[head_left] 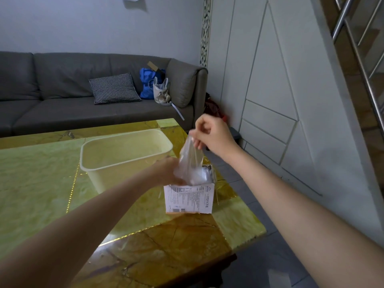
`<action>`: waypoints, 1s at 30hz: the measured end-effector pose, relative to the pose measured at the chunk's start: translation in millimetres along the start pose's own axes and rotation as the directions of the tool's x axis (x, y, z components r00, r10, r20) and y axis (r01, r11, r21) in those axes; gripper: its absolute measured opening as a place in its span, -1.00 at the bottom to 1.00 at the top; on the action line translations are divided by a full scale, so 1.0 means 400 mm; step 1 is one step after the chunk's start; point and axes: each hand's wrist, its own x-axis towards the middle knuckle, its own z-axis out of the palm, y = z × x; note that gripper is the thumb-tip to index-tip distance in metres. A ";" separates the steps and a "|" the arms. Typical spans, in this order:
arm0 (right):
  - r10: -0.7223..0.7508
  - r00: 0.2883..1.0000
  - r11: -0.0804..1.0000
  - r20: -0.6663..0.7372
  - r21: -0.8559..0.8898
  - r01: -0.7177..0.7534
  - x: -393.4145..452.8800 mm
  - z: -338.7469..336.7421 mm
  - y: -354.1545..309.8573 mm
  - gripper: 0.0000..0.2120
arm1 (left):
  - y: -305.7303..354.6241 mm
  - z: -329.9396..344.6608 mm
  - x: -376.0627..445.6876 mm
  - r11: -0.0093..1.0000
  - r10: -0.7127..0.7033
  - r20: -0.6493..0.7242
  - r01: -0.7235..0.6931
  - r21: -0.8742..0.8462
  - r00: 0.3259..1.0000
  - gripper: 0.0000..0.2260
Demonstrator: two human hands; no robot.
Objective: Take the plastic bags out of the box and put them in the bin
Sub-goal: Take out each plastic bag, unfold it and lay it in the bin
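Head view: right hand (pixel 212 133) pinches a clear plastic bag (pixel 190 161) half-drawn from the white cardboard box (pixel 189 199), while left hand (pixel 168 171) grips the box's top edge at 9 o'clock. If that hold slackens, the light box could lift or tip with the bag, or extra bags may drag out short of the cream bin (pixel 124 154) at its 10 o'clock.

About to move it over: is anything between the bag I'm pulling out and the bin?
Nothing visible: the plastic bag, pinched by the right hand, hangs beside the open bin.
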 end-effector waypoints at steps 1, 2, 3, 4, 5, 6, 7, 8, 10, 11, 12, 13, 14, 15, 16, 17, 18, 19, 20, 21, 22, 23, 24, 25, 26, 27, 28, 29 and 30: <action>-0.012 0.999 0.999 -0.051 0.032 0.013 0.014 -0.007 -0.014 -0.76 | 0.000 -0.001 -0.001 1.000 -0.012 -0.011 0.013 0.017 1.000 -0.59; -0.021 0.994 0.998 -0.105 0.056 0.027 0.028 -0.014 -0.029 -0.75 | 0.000 -0.001 0.001 0.999 -0.020 -0.014 0.021 0.033 1.000 -0.58; -0.025 0.986 0.996 -0.166 0.078 0.039 0.043 -0.021 -0.043 -0.74 | 0.003 0.002 0.001 0.999 -0.018 -0.008 0.018 0.046 1.000 -0.57; -0.025 0.973 0.994 -0.229 0.101 0.049 0.057 -0.027 -0.055 -0.73 | 0.009 0.005 0.001 0.999 -0.007 0.002 0.007 0.051 1.000 -0.56; -0.024 0.960 0.991 -0.280 0.117 0.059 0.071 -0.033 -0.068 -0.72 | 0.012 0.008 0.000 0.999 0.011 0.011 -0.011 0.040 1.000 -0.57; -0.021 0.951 0.992 -0.309 0.115 0.060 0.083 -0.037 -0.077 -0.72 | 0.016 0.006 -0.002 1.000 0.025 0.023 -0.025 -0.001 0.999 -0.57; -0.014 0.949 0.994 -0.315 0.097 0.047 0.092 -0.037 -0.085 -0.72 | 0.018 -0.001 -0.005 0.997 0.020 0.029 -0.018 -0.076 0.999 -0.57; 0.002 0.950 0.997 -0.313 0.078 0.024 0.098 -0.036 -0.091 -0.74 | 0.018 -0.016 -0.010 0.983 0.003 0.026 0.002 -0.186 1.000 -0.57; 0.057 0.946 0.995 -0.318 0.092 -0.029 0.106 -0.035 -0.094 -0.80 | 0.004 -0.053 -0.021 0.875 -0.008 -0.019 -0.002 -0.484 1.000 -0.54; 0.090 0.943 0.991 -0.322 0.124 -0.052 0.108 -0.034 -0.094 -0.86 | -0.007 -0.074 -0.028 0.777 0.001 -0.047 -0.031 -0.628 0.999 -0.52; 0.126 0.940 0.984 -0.316 0.163 -0.077 0.107 -0.034 -0.091 -0.91 | -0.019 -0.091 -0.033 0.675 0.008 -0.072 -0.059 -0.735 0.997 -0.52; 0.161 0.938 0.975 -0.307 0.199 -0.102 0.107 -0.030 -0.089 -0.93 | -0.032 -0.110 -0.041 0.586 0.007 -0.098 -0.083 -0.806 0.995 -0.56; 0.195 0.934 0.965 -0.300 0.227 -0.129 0.104 -0.025 -0.084 -0.92 | -0.040 -0.124 -0.045 0.509 -0.003 -0.118 -0.100 -0.855 0.993 -0.63; 0.226 0.929 0.956 -0.291 0.248 -0.155 0.101 -0.018 -0.077 -0.90 | -0.049 -0.133 -0.047 0.441 -0.029 -0.137 -0.110 -0.891 0.990 -0.72; 0.253 0.925 0.948 -0.284 0.265 -0.178 0.099 -0.011 -0.074 -0.89 | -0.058 -0.144 -0.047 0.377 -0.067 -0.151 -0.115 -0.919 0.986 -0.80; 0.273 0.921 0.940 -0.277 0.280 -0.194 0.098 -0.004 -0.070 -0.88 | -0.066 -0.153 -0.048 0.315 -0.108 -0.155 -0.114 -0.942 0.982 -0.87; 0.285 0.919 0.934 -0.272 0.295 -0.202 0.097 0.003 -0.069 -0.87 | -0.076 -0.162 -0.049 0.261 -0.138 -0.154 -0.114 -0.959 0.978 -0.91; 0.286 0.920 0.931 -0.269 0.304 -0.201 0.099 0.009 -0.069 -0.87 | -0.085 -0.172 -0.051 0.218 -0.159 -0.159 -0.122 -0.968 0.974 -0.93; 0.277 0.925 0.933 -0.261 0.304 -0.193 0.102 0.016 -0.072 -0.86 | -0.094 -0.183 -0.053 0.189 -0.181 -0.171 -0.137 -0.972 0.968 -0.92; 0.260 0.933 0.938 -0.249 0.294 -0.183 0.108 0.025 -0.077 -0.86 | -0.100 -0.195 -0.056 0.178 -0.214 -0.191 -0.154 -0.972 0.958 -0.91; 0.239 0.942 0.946 -0.237 0.274 -0.171 0.114 0.032 -0.084 -0.85 | -0.103 -0.206 -0.057 0.204 -0.264 -0.228 -0.176 -0.963 0.937 -0.89; 0.217 0.949 0.955 -0.228 0.252 -0.157 0.123 0.042 -0.092 -0.85 | -0.109 -0.216 -0.058 0.274 -0.325 -0.278 -0.192 -0.942 0.904 -0.88; 0.200 0.955 0.960 -0.218 0.239 -0.146 0.133 0.052 -0.099 -0.84 | -0.117 -0.224 -0.056 0.366 -0.383 -0.335 -0.192 -0.911 0.861 -0.87; 0.186 0.960 0.963 -0.211 0.235 -0.135 0.146 0.064 -0.107 -0.84 | -0.130 -0.235 -0.056 0.451 -0.425 -0.394 -0.187 -0.873 0.815 -0.87; 0.177 0.962 0.963 -0.209 0.238 -0.125 0.154 0.071 -0.114 -0.84 | -0.141 -0.244 -0.055 0.512 -0.440 -0.439 -0.183 -0.839 0.783 -0.87; 0.161 0.965 0.964 -0.209 0.243 -0.108 0.169 0.084 -0.120 -0.83 | -0.159 -0.258 -0.056 0.553 -0.437 -0.475 -0.188 -0.811 0.764 -0.88; 0.140 0.967 0.966 -0.214 0.246 -0.086 0.184 0.099 -0.126 -0.83 | -0.181 -0.275 -0.056 0.587 -0.417 -0.510 -0.206 -0.783 0.752 -0.88; 0.111 0.967 0.972 -0.231 0.226 -0.058 0.192 0.108 -0.130 -0.85 | -0.194 -0.289 -0.060 0.631 -0.389 -0.549 -0.221 -0.744 0.740 -0.88; 0.071 0.967 0.982 -0.245 0.186 -0.025 0.208 0.127 -0.132 -0.88 | -0.220 -0.305 -0.060 0.699 -0.360 -0.598 -0.217 -0.681 0.716 -0.87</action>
